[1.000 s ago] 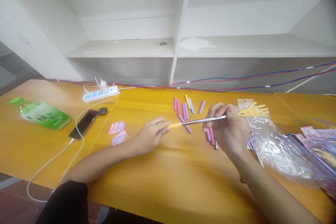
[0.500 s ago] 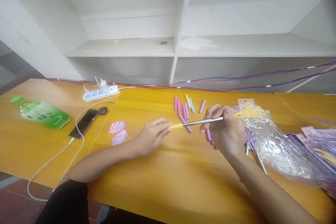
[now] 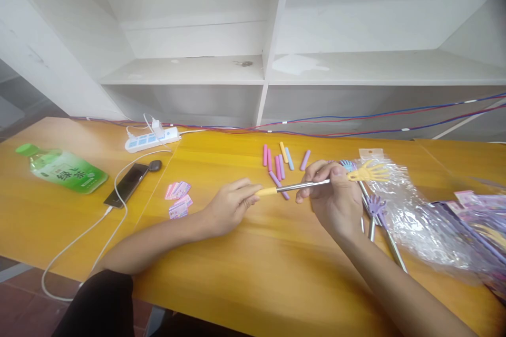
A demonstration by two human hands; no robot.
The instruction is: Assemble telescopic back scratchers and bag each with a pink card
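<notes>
Between my hands a back scratcher (image 3: 303, 186) lies nearly level, with a metal rod, a yellow hand-shaped head at its right end and a yellow handle at its left. My left hand (image 3: 231, 206) is closed on the yellow handle (image 3: 267, 191). My right hand (image 3: 334, 195) pinches the rod close to the yellow head (image 3: 369, 171). Beyond the hands lie several loose handle tubes (image 3: 278, 167) in pink, purple, blue and yellow. Beside my right wrist rest other scratchers with a purple head (image 3: 375, 205) and a blue head (image 3: 348, 165), partly hidden by the hand.
Clear plastic bags (image 3: 419, 221) and packaged items (image 3: 478, 216) lie at the right. Small pink and purple cards (image 3: 179, 200) sit left of centre. Farther left are a phone (image 3: 127, 185), a white cable, a green bottle (image 3: 63, 168) and a power strip (image 3: 152, 139). White shelving (image 3: 182, 71) stands behind.
My right hand has slid slightly left along the rod, and the yellow head has moved left with it. The blue head now shows behind the hand. My left hand stays almost in place.
</notes>
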